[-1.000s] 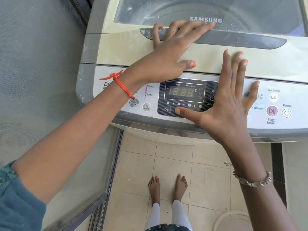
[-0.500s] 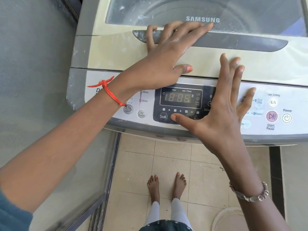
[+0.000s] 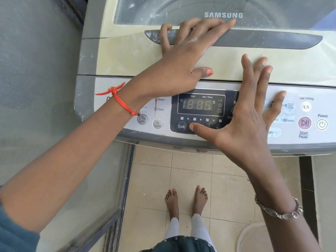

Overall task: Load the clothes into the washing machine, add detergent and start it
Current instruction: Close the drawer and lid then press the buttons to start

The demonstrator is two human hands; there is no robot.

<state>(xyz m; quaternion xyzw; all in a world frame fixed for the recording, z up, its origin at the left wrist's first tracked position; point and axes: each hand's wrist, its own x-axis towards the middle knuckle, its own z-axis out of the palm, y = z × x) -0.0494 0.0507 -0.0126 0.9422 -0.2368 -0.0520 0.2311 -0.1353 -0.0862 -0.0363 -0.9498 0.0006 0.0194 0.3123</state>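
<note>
Because the lid [image 3: 131, 57] of the washing machine [image 3: 87, 57] is already down, both hands lie flat and hold nothing. The left hand [image 3: 183, 59] rests with straight fingers across the grey handle [image 3: 263, 40] of the lid, as if to press it shut. The right hand [image 3: 249, 120] is spread open over the control panel [image 3: 300, 91], its thumb [image 3: 200, 129] just beside the Soak button [image 3: 181, 126], I think to choose a setting. The display [image 3: 198, 105] shows only pale digits, so I cannot tell if the power is on. Clothes and detergent I do not see; the window [image 3: 272, 13] in the lid is too dusty and dim to show what is inside. The pink start button [image 3: 304, 122] and the power button [image 3: 322, 124] are uncovered, near the right hand's little finger, so nothing blocks the way to them. Below are bare feet [image 3: 185, 200] on the tiled floor [image 3: 151, 179], a framed glass panel [image 3: 116, 206] at the left and a pale round tub [image 3: 254, 235] at the lower right.
</note>
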